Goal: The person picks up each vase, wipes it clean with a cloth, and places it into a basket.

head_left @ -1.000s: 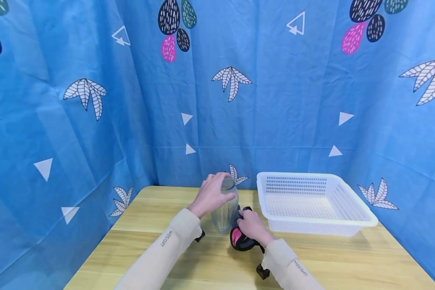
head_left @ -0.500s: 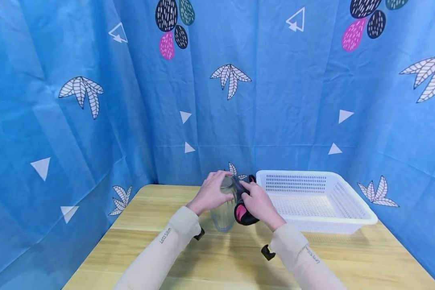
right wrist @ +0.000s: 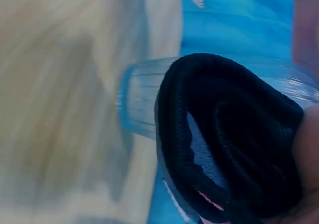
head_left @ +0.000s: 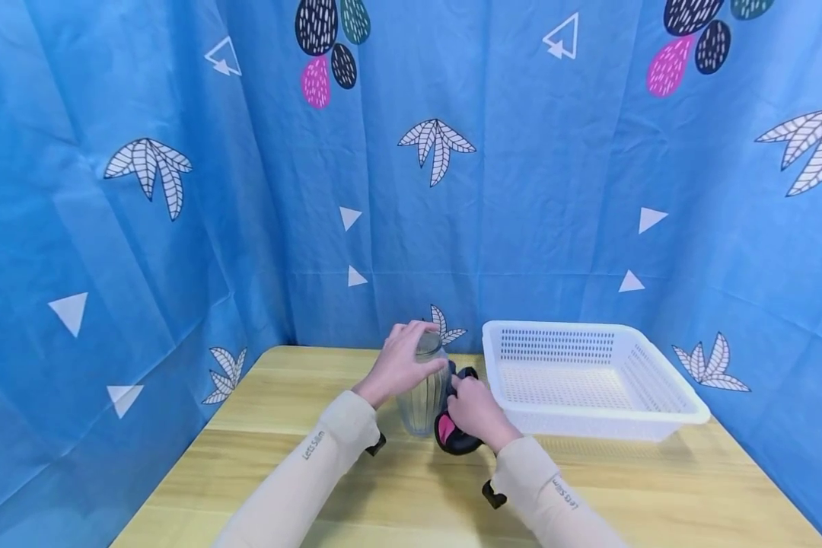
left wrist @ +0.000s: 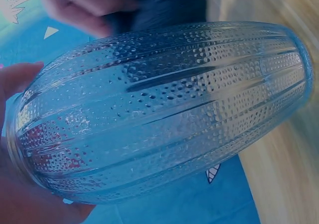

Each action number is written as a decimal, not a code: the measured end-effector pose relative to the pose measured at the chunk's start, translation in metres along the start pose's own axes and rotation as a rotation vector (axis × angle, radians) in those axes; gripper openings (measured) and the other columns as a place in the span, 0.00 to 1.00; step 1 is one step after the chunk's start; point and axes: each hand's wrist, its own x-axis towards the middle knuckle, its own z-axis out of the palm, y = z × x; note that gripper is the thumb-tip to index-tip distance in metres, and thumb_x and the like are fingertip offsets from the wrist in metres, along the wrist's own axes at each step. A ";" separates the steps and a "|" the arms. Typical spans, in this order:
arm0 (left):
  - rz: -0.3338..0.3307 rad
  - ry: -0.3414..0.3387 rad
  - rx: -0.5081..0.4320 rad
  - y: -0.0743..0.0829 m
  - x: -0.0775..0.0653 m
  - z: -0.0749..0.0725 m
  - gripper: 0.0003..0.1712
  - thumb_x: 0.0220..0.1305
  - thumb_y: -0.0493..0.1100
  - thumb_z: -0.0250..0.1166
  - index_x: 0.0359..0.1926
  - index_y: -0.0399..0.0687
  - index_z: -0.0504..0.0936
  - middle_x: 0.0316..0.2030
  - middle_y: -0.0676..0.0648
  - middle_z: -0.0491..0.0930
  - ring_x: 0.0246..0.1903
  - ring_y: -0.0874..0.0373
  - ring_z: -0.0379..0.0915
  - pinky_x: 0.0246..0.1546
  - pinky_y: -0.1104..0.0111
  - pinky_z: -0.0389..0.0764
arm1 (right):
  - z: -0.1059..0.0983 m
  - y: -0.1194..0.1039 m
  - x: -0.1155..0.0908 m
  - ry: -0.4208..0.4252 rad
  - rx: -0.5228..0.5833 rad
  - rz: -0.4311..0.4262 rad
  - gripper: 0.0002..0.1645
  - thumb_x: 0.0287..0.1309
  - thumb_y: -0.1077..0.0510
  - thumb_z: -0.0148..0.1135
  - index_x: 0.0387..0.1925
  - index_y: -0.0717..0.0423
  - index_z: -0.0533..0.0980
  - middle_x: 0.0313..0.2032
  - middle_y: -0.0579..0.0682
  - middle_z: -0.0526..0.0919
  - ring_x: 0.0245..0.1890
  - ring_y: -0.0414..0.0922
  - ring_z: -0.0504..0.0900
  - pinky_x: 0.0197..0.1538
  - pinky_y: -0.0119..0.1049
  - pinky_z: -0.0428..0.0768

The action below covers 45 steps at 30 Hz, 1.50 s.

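A ribbed, dimpled clear glass vase (head_left: 419, 407) stands upright on the wooden table. My left hand (head_left: 399, 367) grips it around the neck from above, and in the left wrist view its glass wall (left wrist: 174, 99) spans the picture. My right hand (head_left: 477, 411) holds a dark, folded piece of fabric with thick black edging and a pink patch (head_left: 455, 438) against or close beside the vase's right side. In the right wrist view this dark fabric (right wrist: 224, 134) hides part of the glass; contact between them cannot be made out there.
A white perforated plastic basket (head_left: 592, 426) sits to the right of my right hand on the light wooden table (head_left: 246, 449). Behind and at both sides hangs a blue patterned curtain (head_left: 520, 190). Black camera mounts (head_left: 493, 495) show at the wrists.
My right hand, with the dark fabric, rose along the vase's right side and came back down toward its lower part. My left hand kept its grip on the neck throughout.
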 end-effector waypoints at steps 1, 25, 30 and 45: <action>-0.001 0.001 0.000 0.000 -0.001 0.000 0.36 0.61 0.56 0.71 0.68 0.57 0.71 0.68 0.54 0.69 0.67 0.50 0.60 0.66 0.49 0.66 | 0.004 0.002 -0.001 -0.017 -0.005 -0.002 0.27 0.67 0.61 0.53 0.65 0.69 0.71 0.63 0.70 0.75 0.51 0.58 0.81 0.40 0.45 0.79; -0.040 -0.086 0.010 0.011 -0.002 -0.014 0.40 0.58 0.50 0.72 0.70 0.56 0.68 0.68 0.50 0.68 0.67 0.49 0.63 0.66 0.50 0.68 | -0.009 0.002 -0.011 -0.014 0.148 0.013 0.26 0.66 0.62 0.52 0.63 0.66 0.75 0.61 0.66 0.79 0.30 0.51 0.76 0.33 0.40 0.73; -0.018 -0.105 0.019 0.007 0.000 -0.014 0.42 0.53 0.47 0.70 0.71 0.55 0.67 0.68 0.49 0.67 0.67 0.49 0.61 0.65 0.50 0.68 | -0.033 -0.012 -0.009 0.076 0.159 -0.022 0.27 0.64 0.63 0.53 0.65 0.62 0.75 0.59 0.64 0.80 0.23 0.45 0.69 0.32 0.37 0.71; -0.002 -0.021 -0.046 -0.004 0.004 -0.002 0.40 0.58 0.57 0.73 0.69 0.54 0.70 0.64 0.52 0.72 0.65 0.50 0.62 0.64 0.51 0.69 | -0.020 -0.015 0.001 0.092 0.005 -0.031 0.30 0.69 0.61 0.52 0.70 0.68 0.66 0.67 0.75 0.67 0.67 0.65 0.69 0.60 0.57 0.76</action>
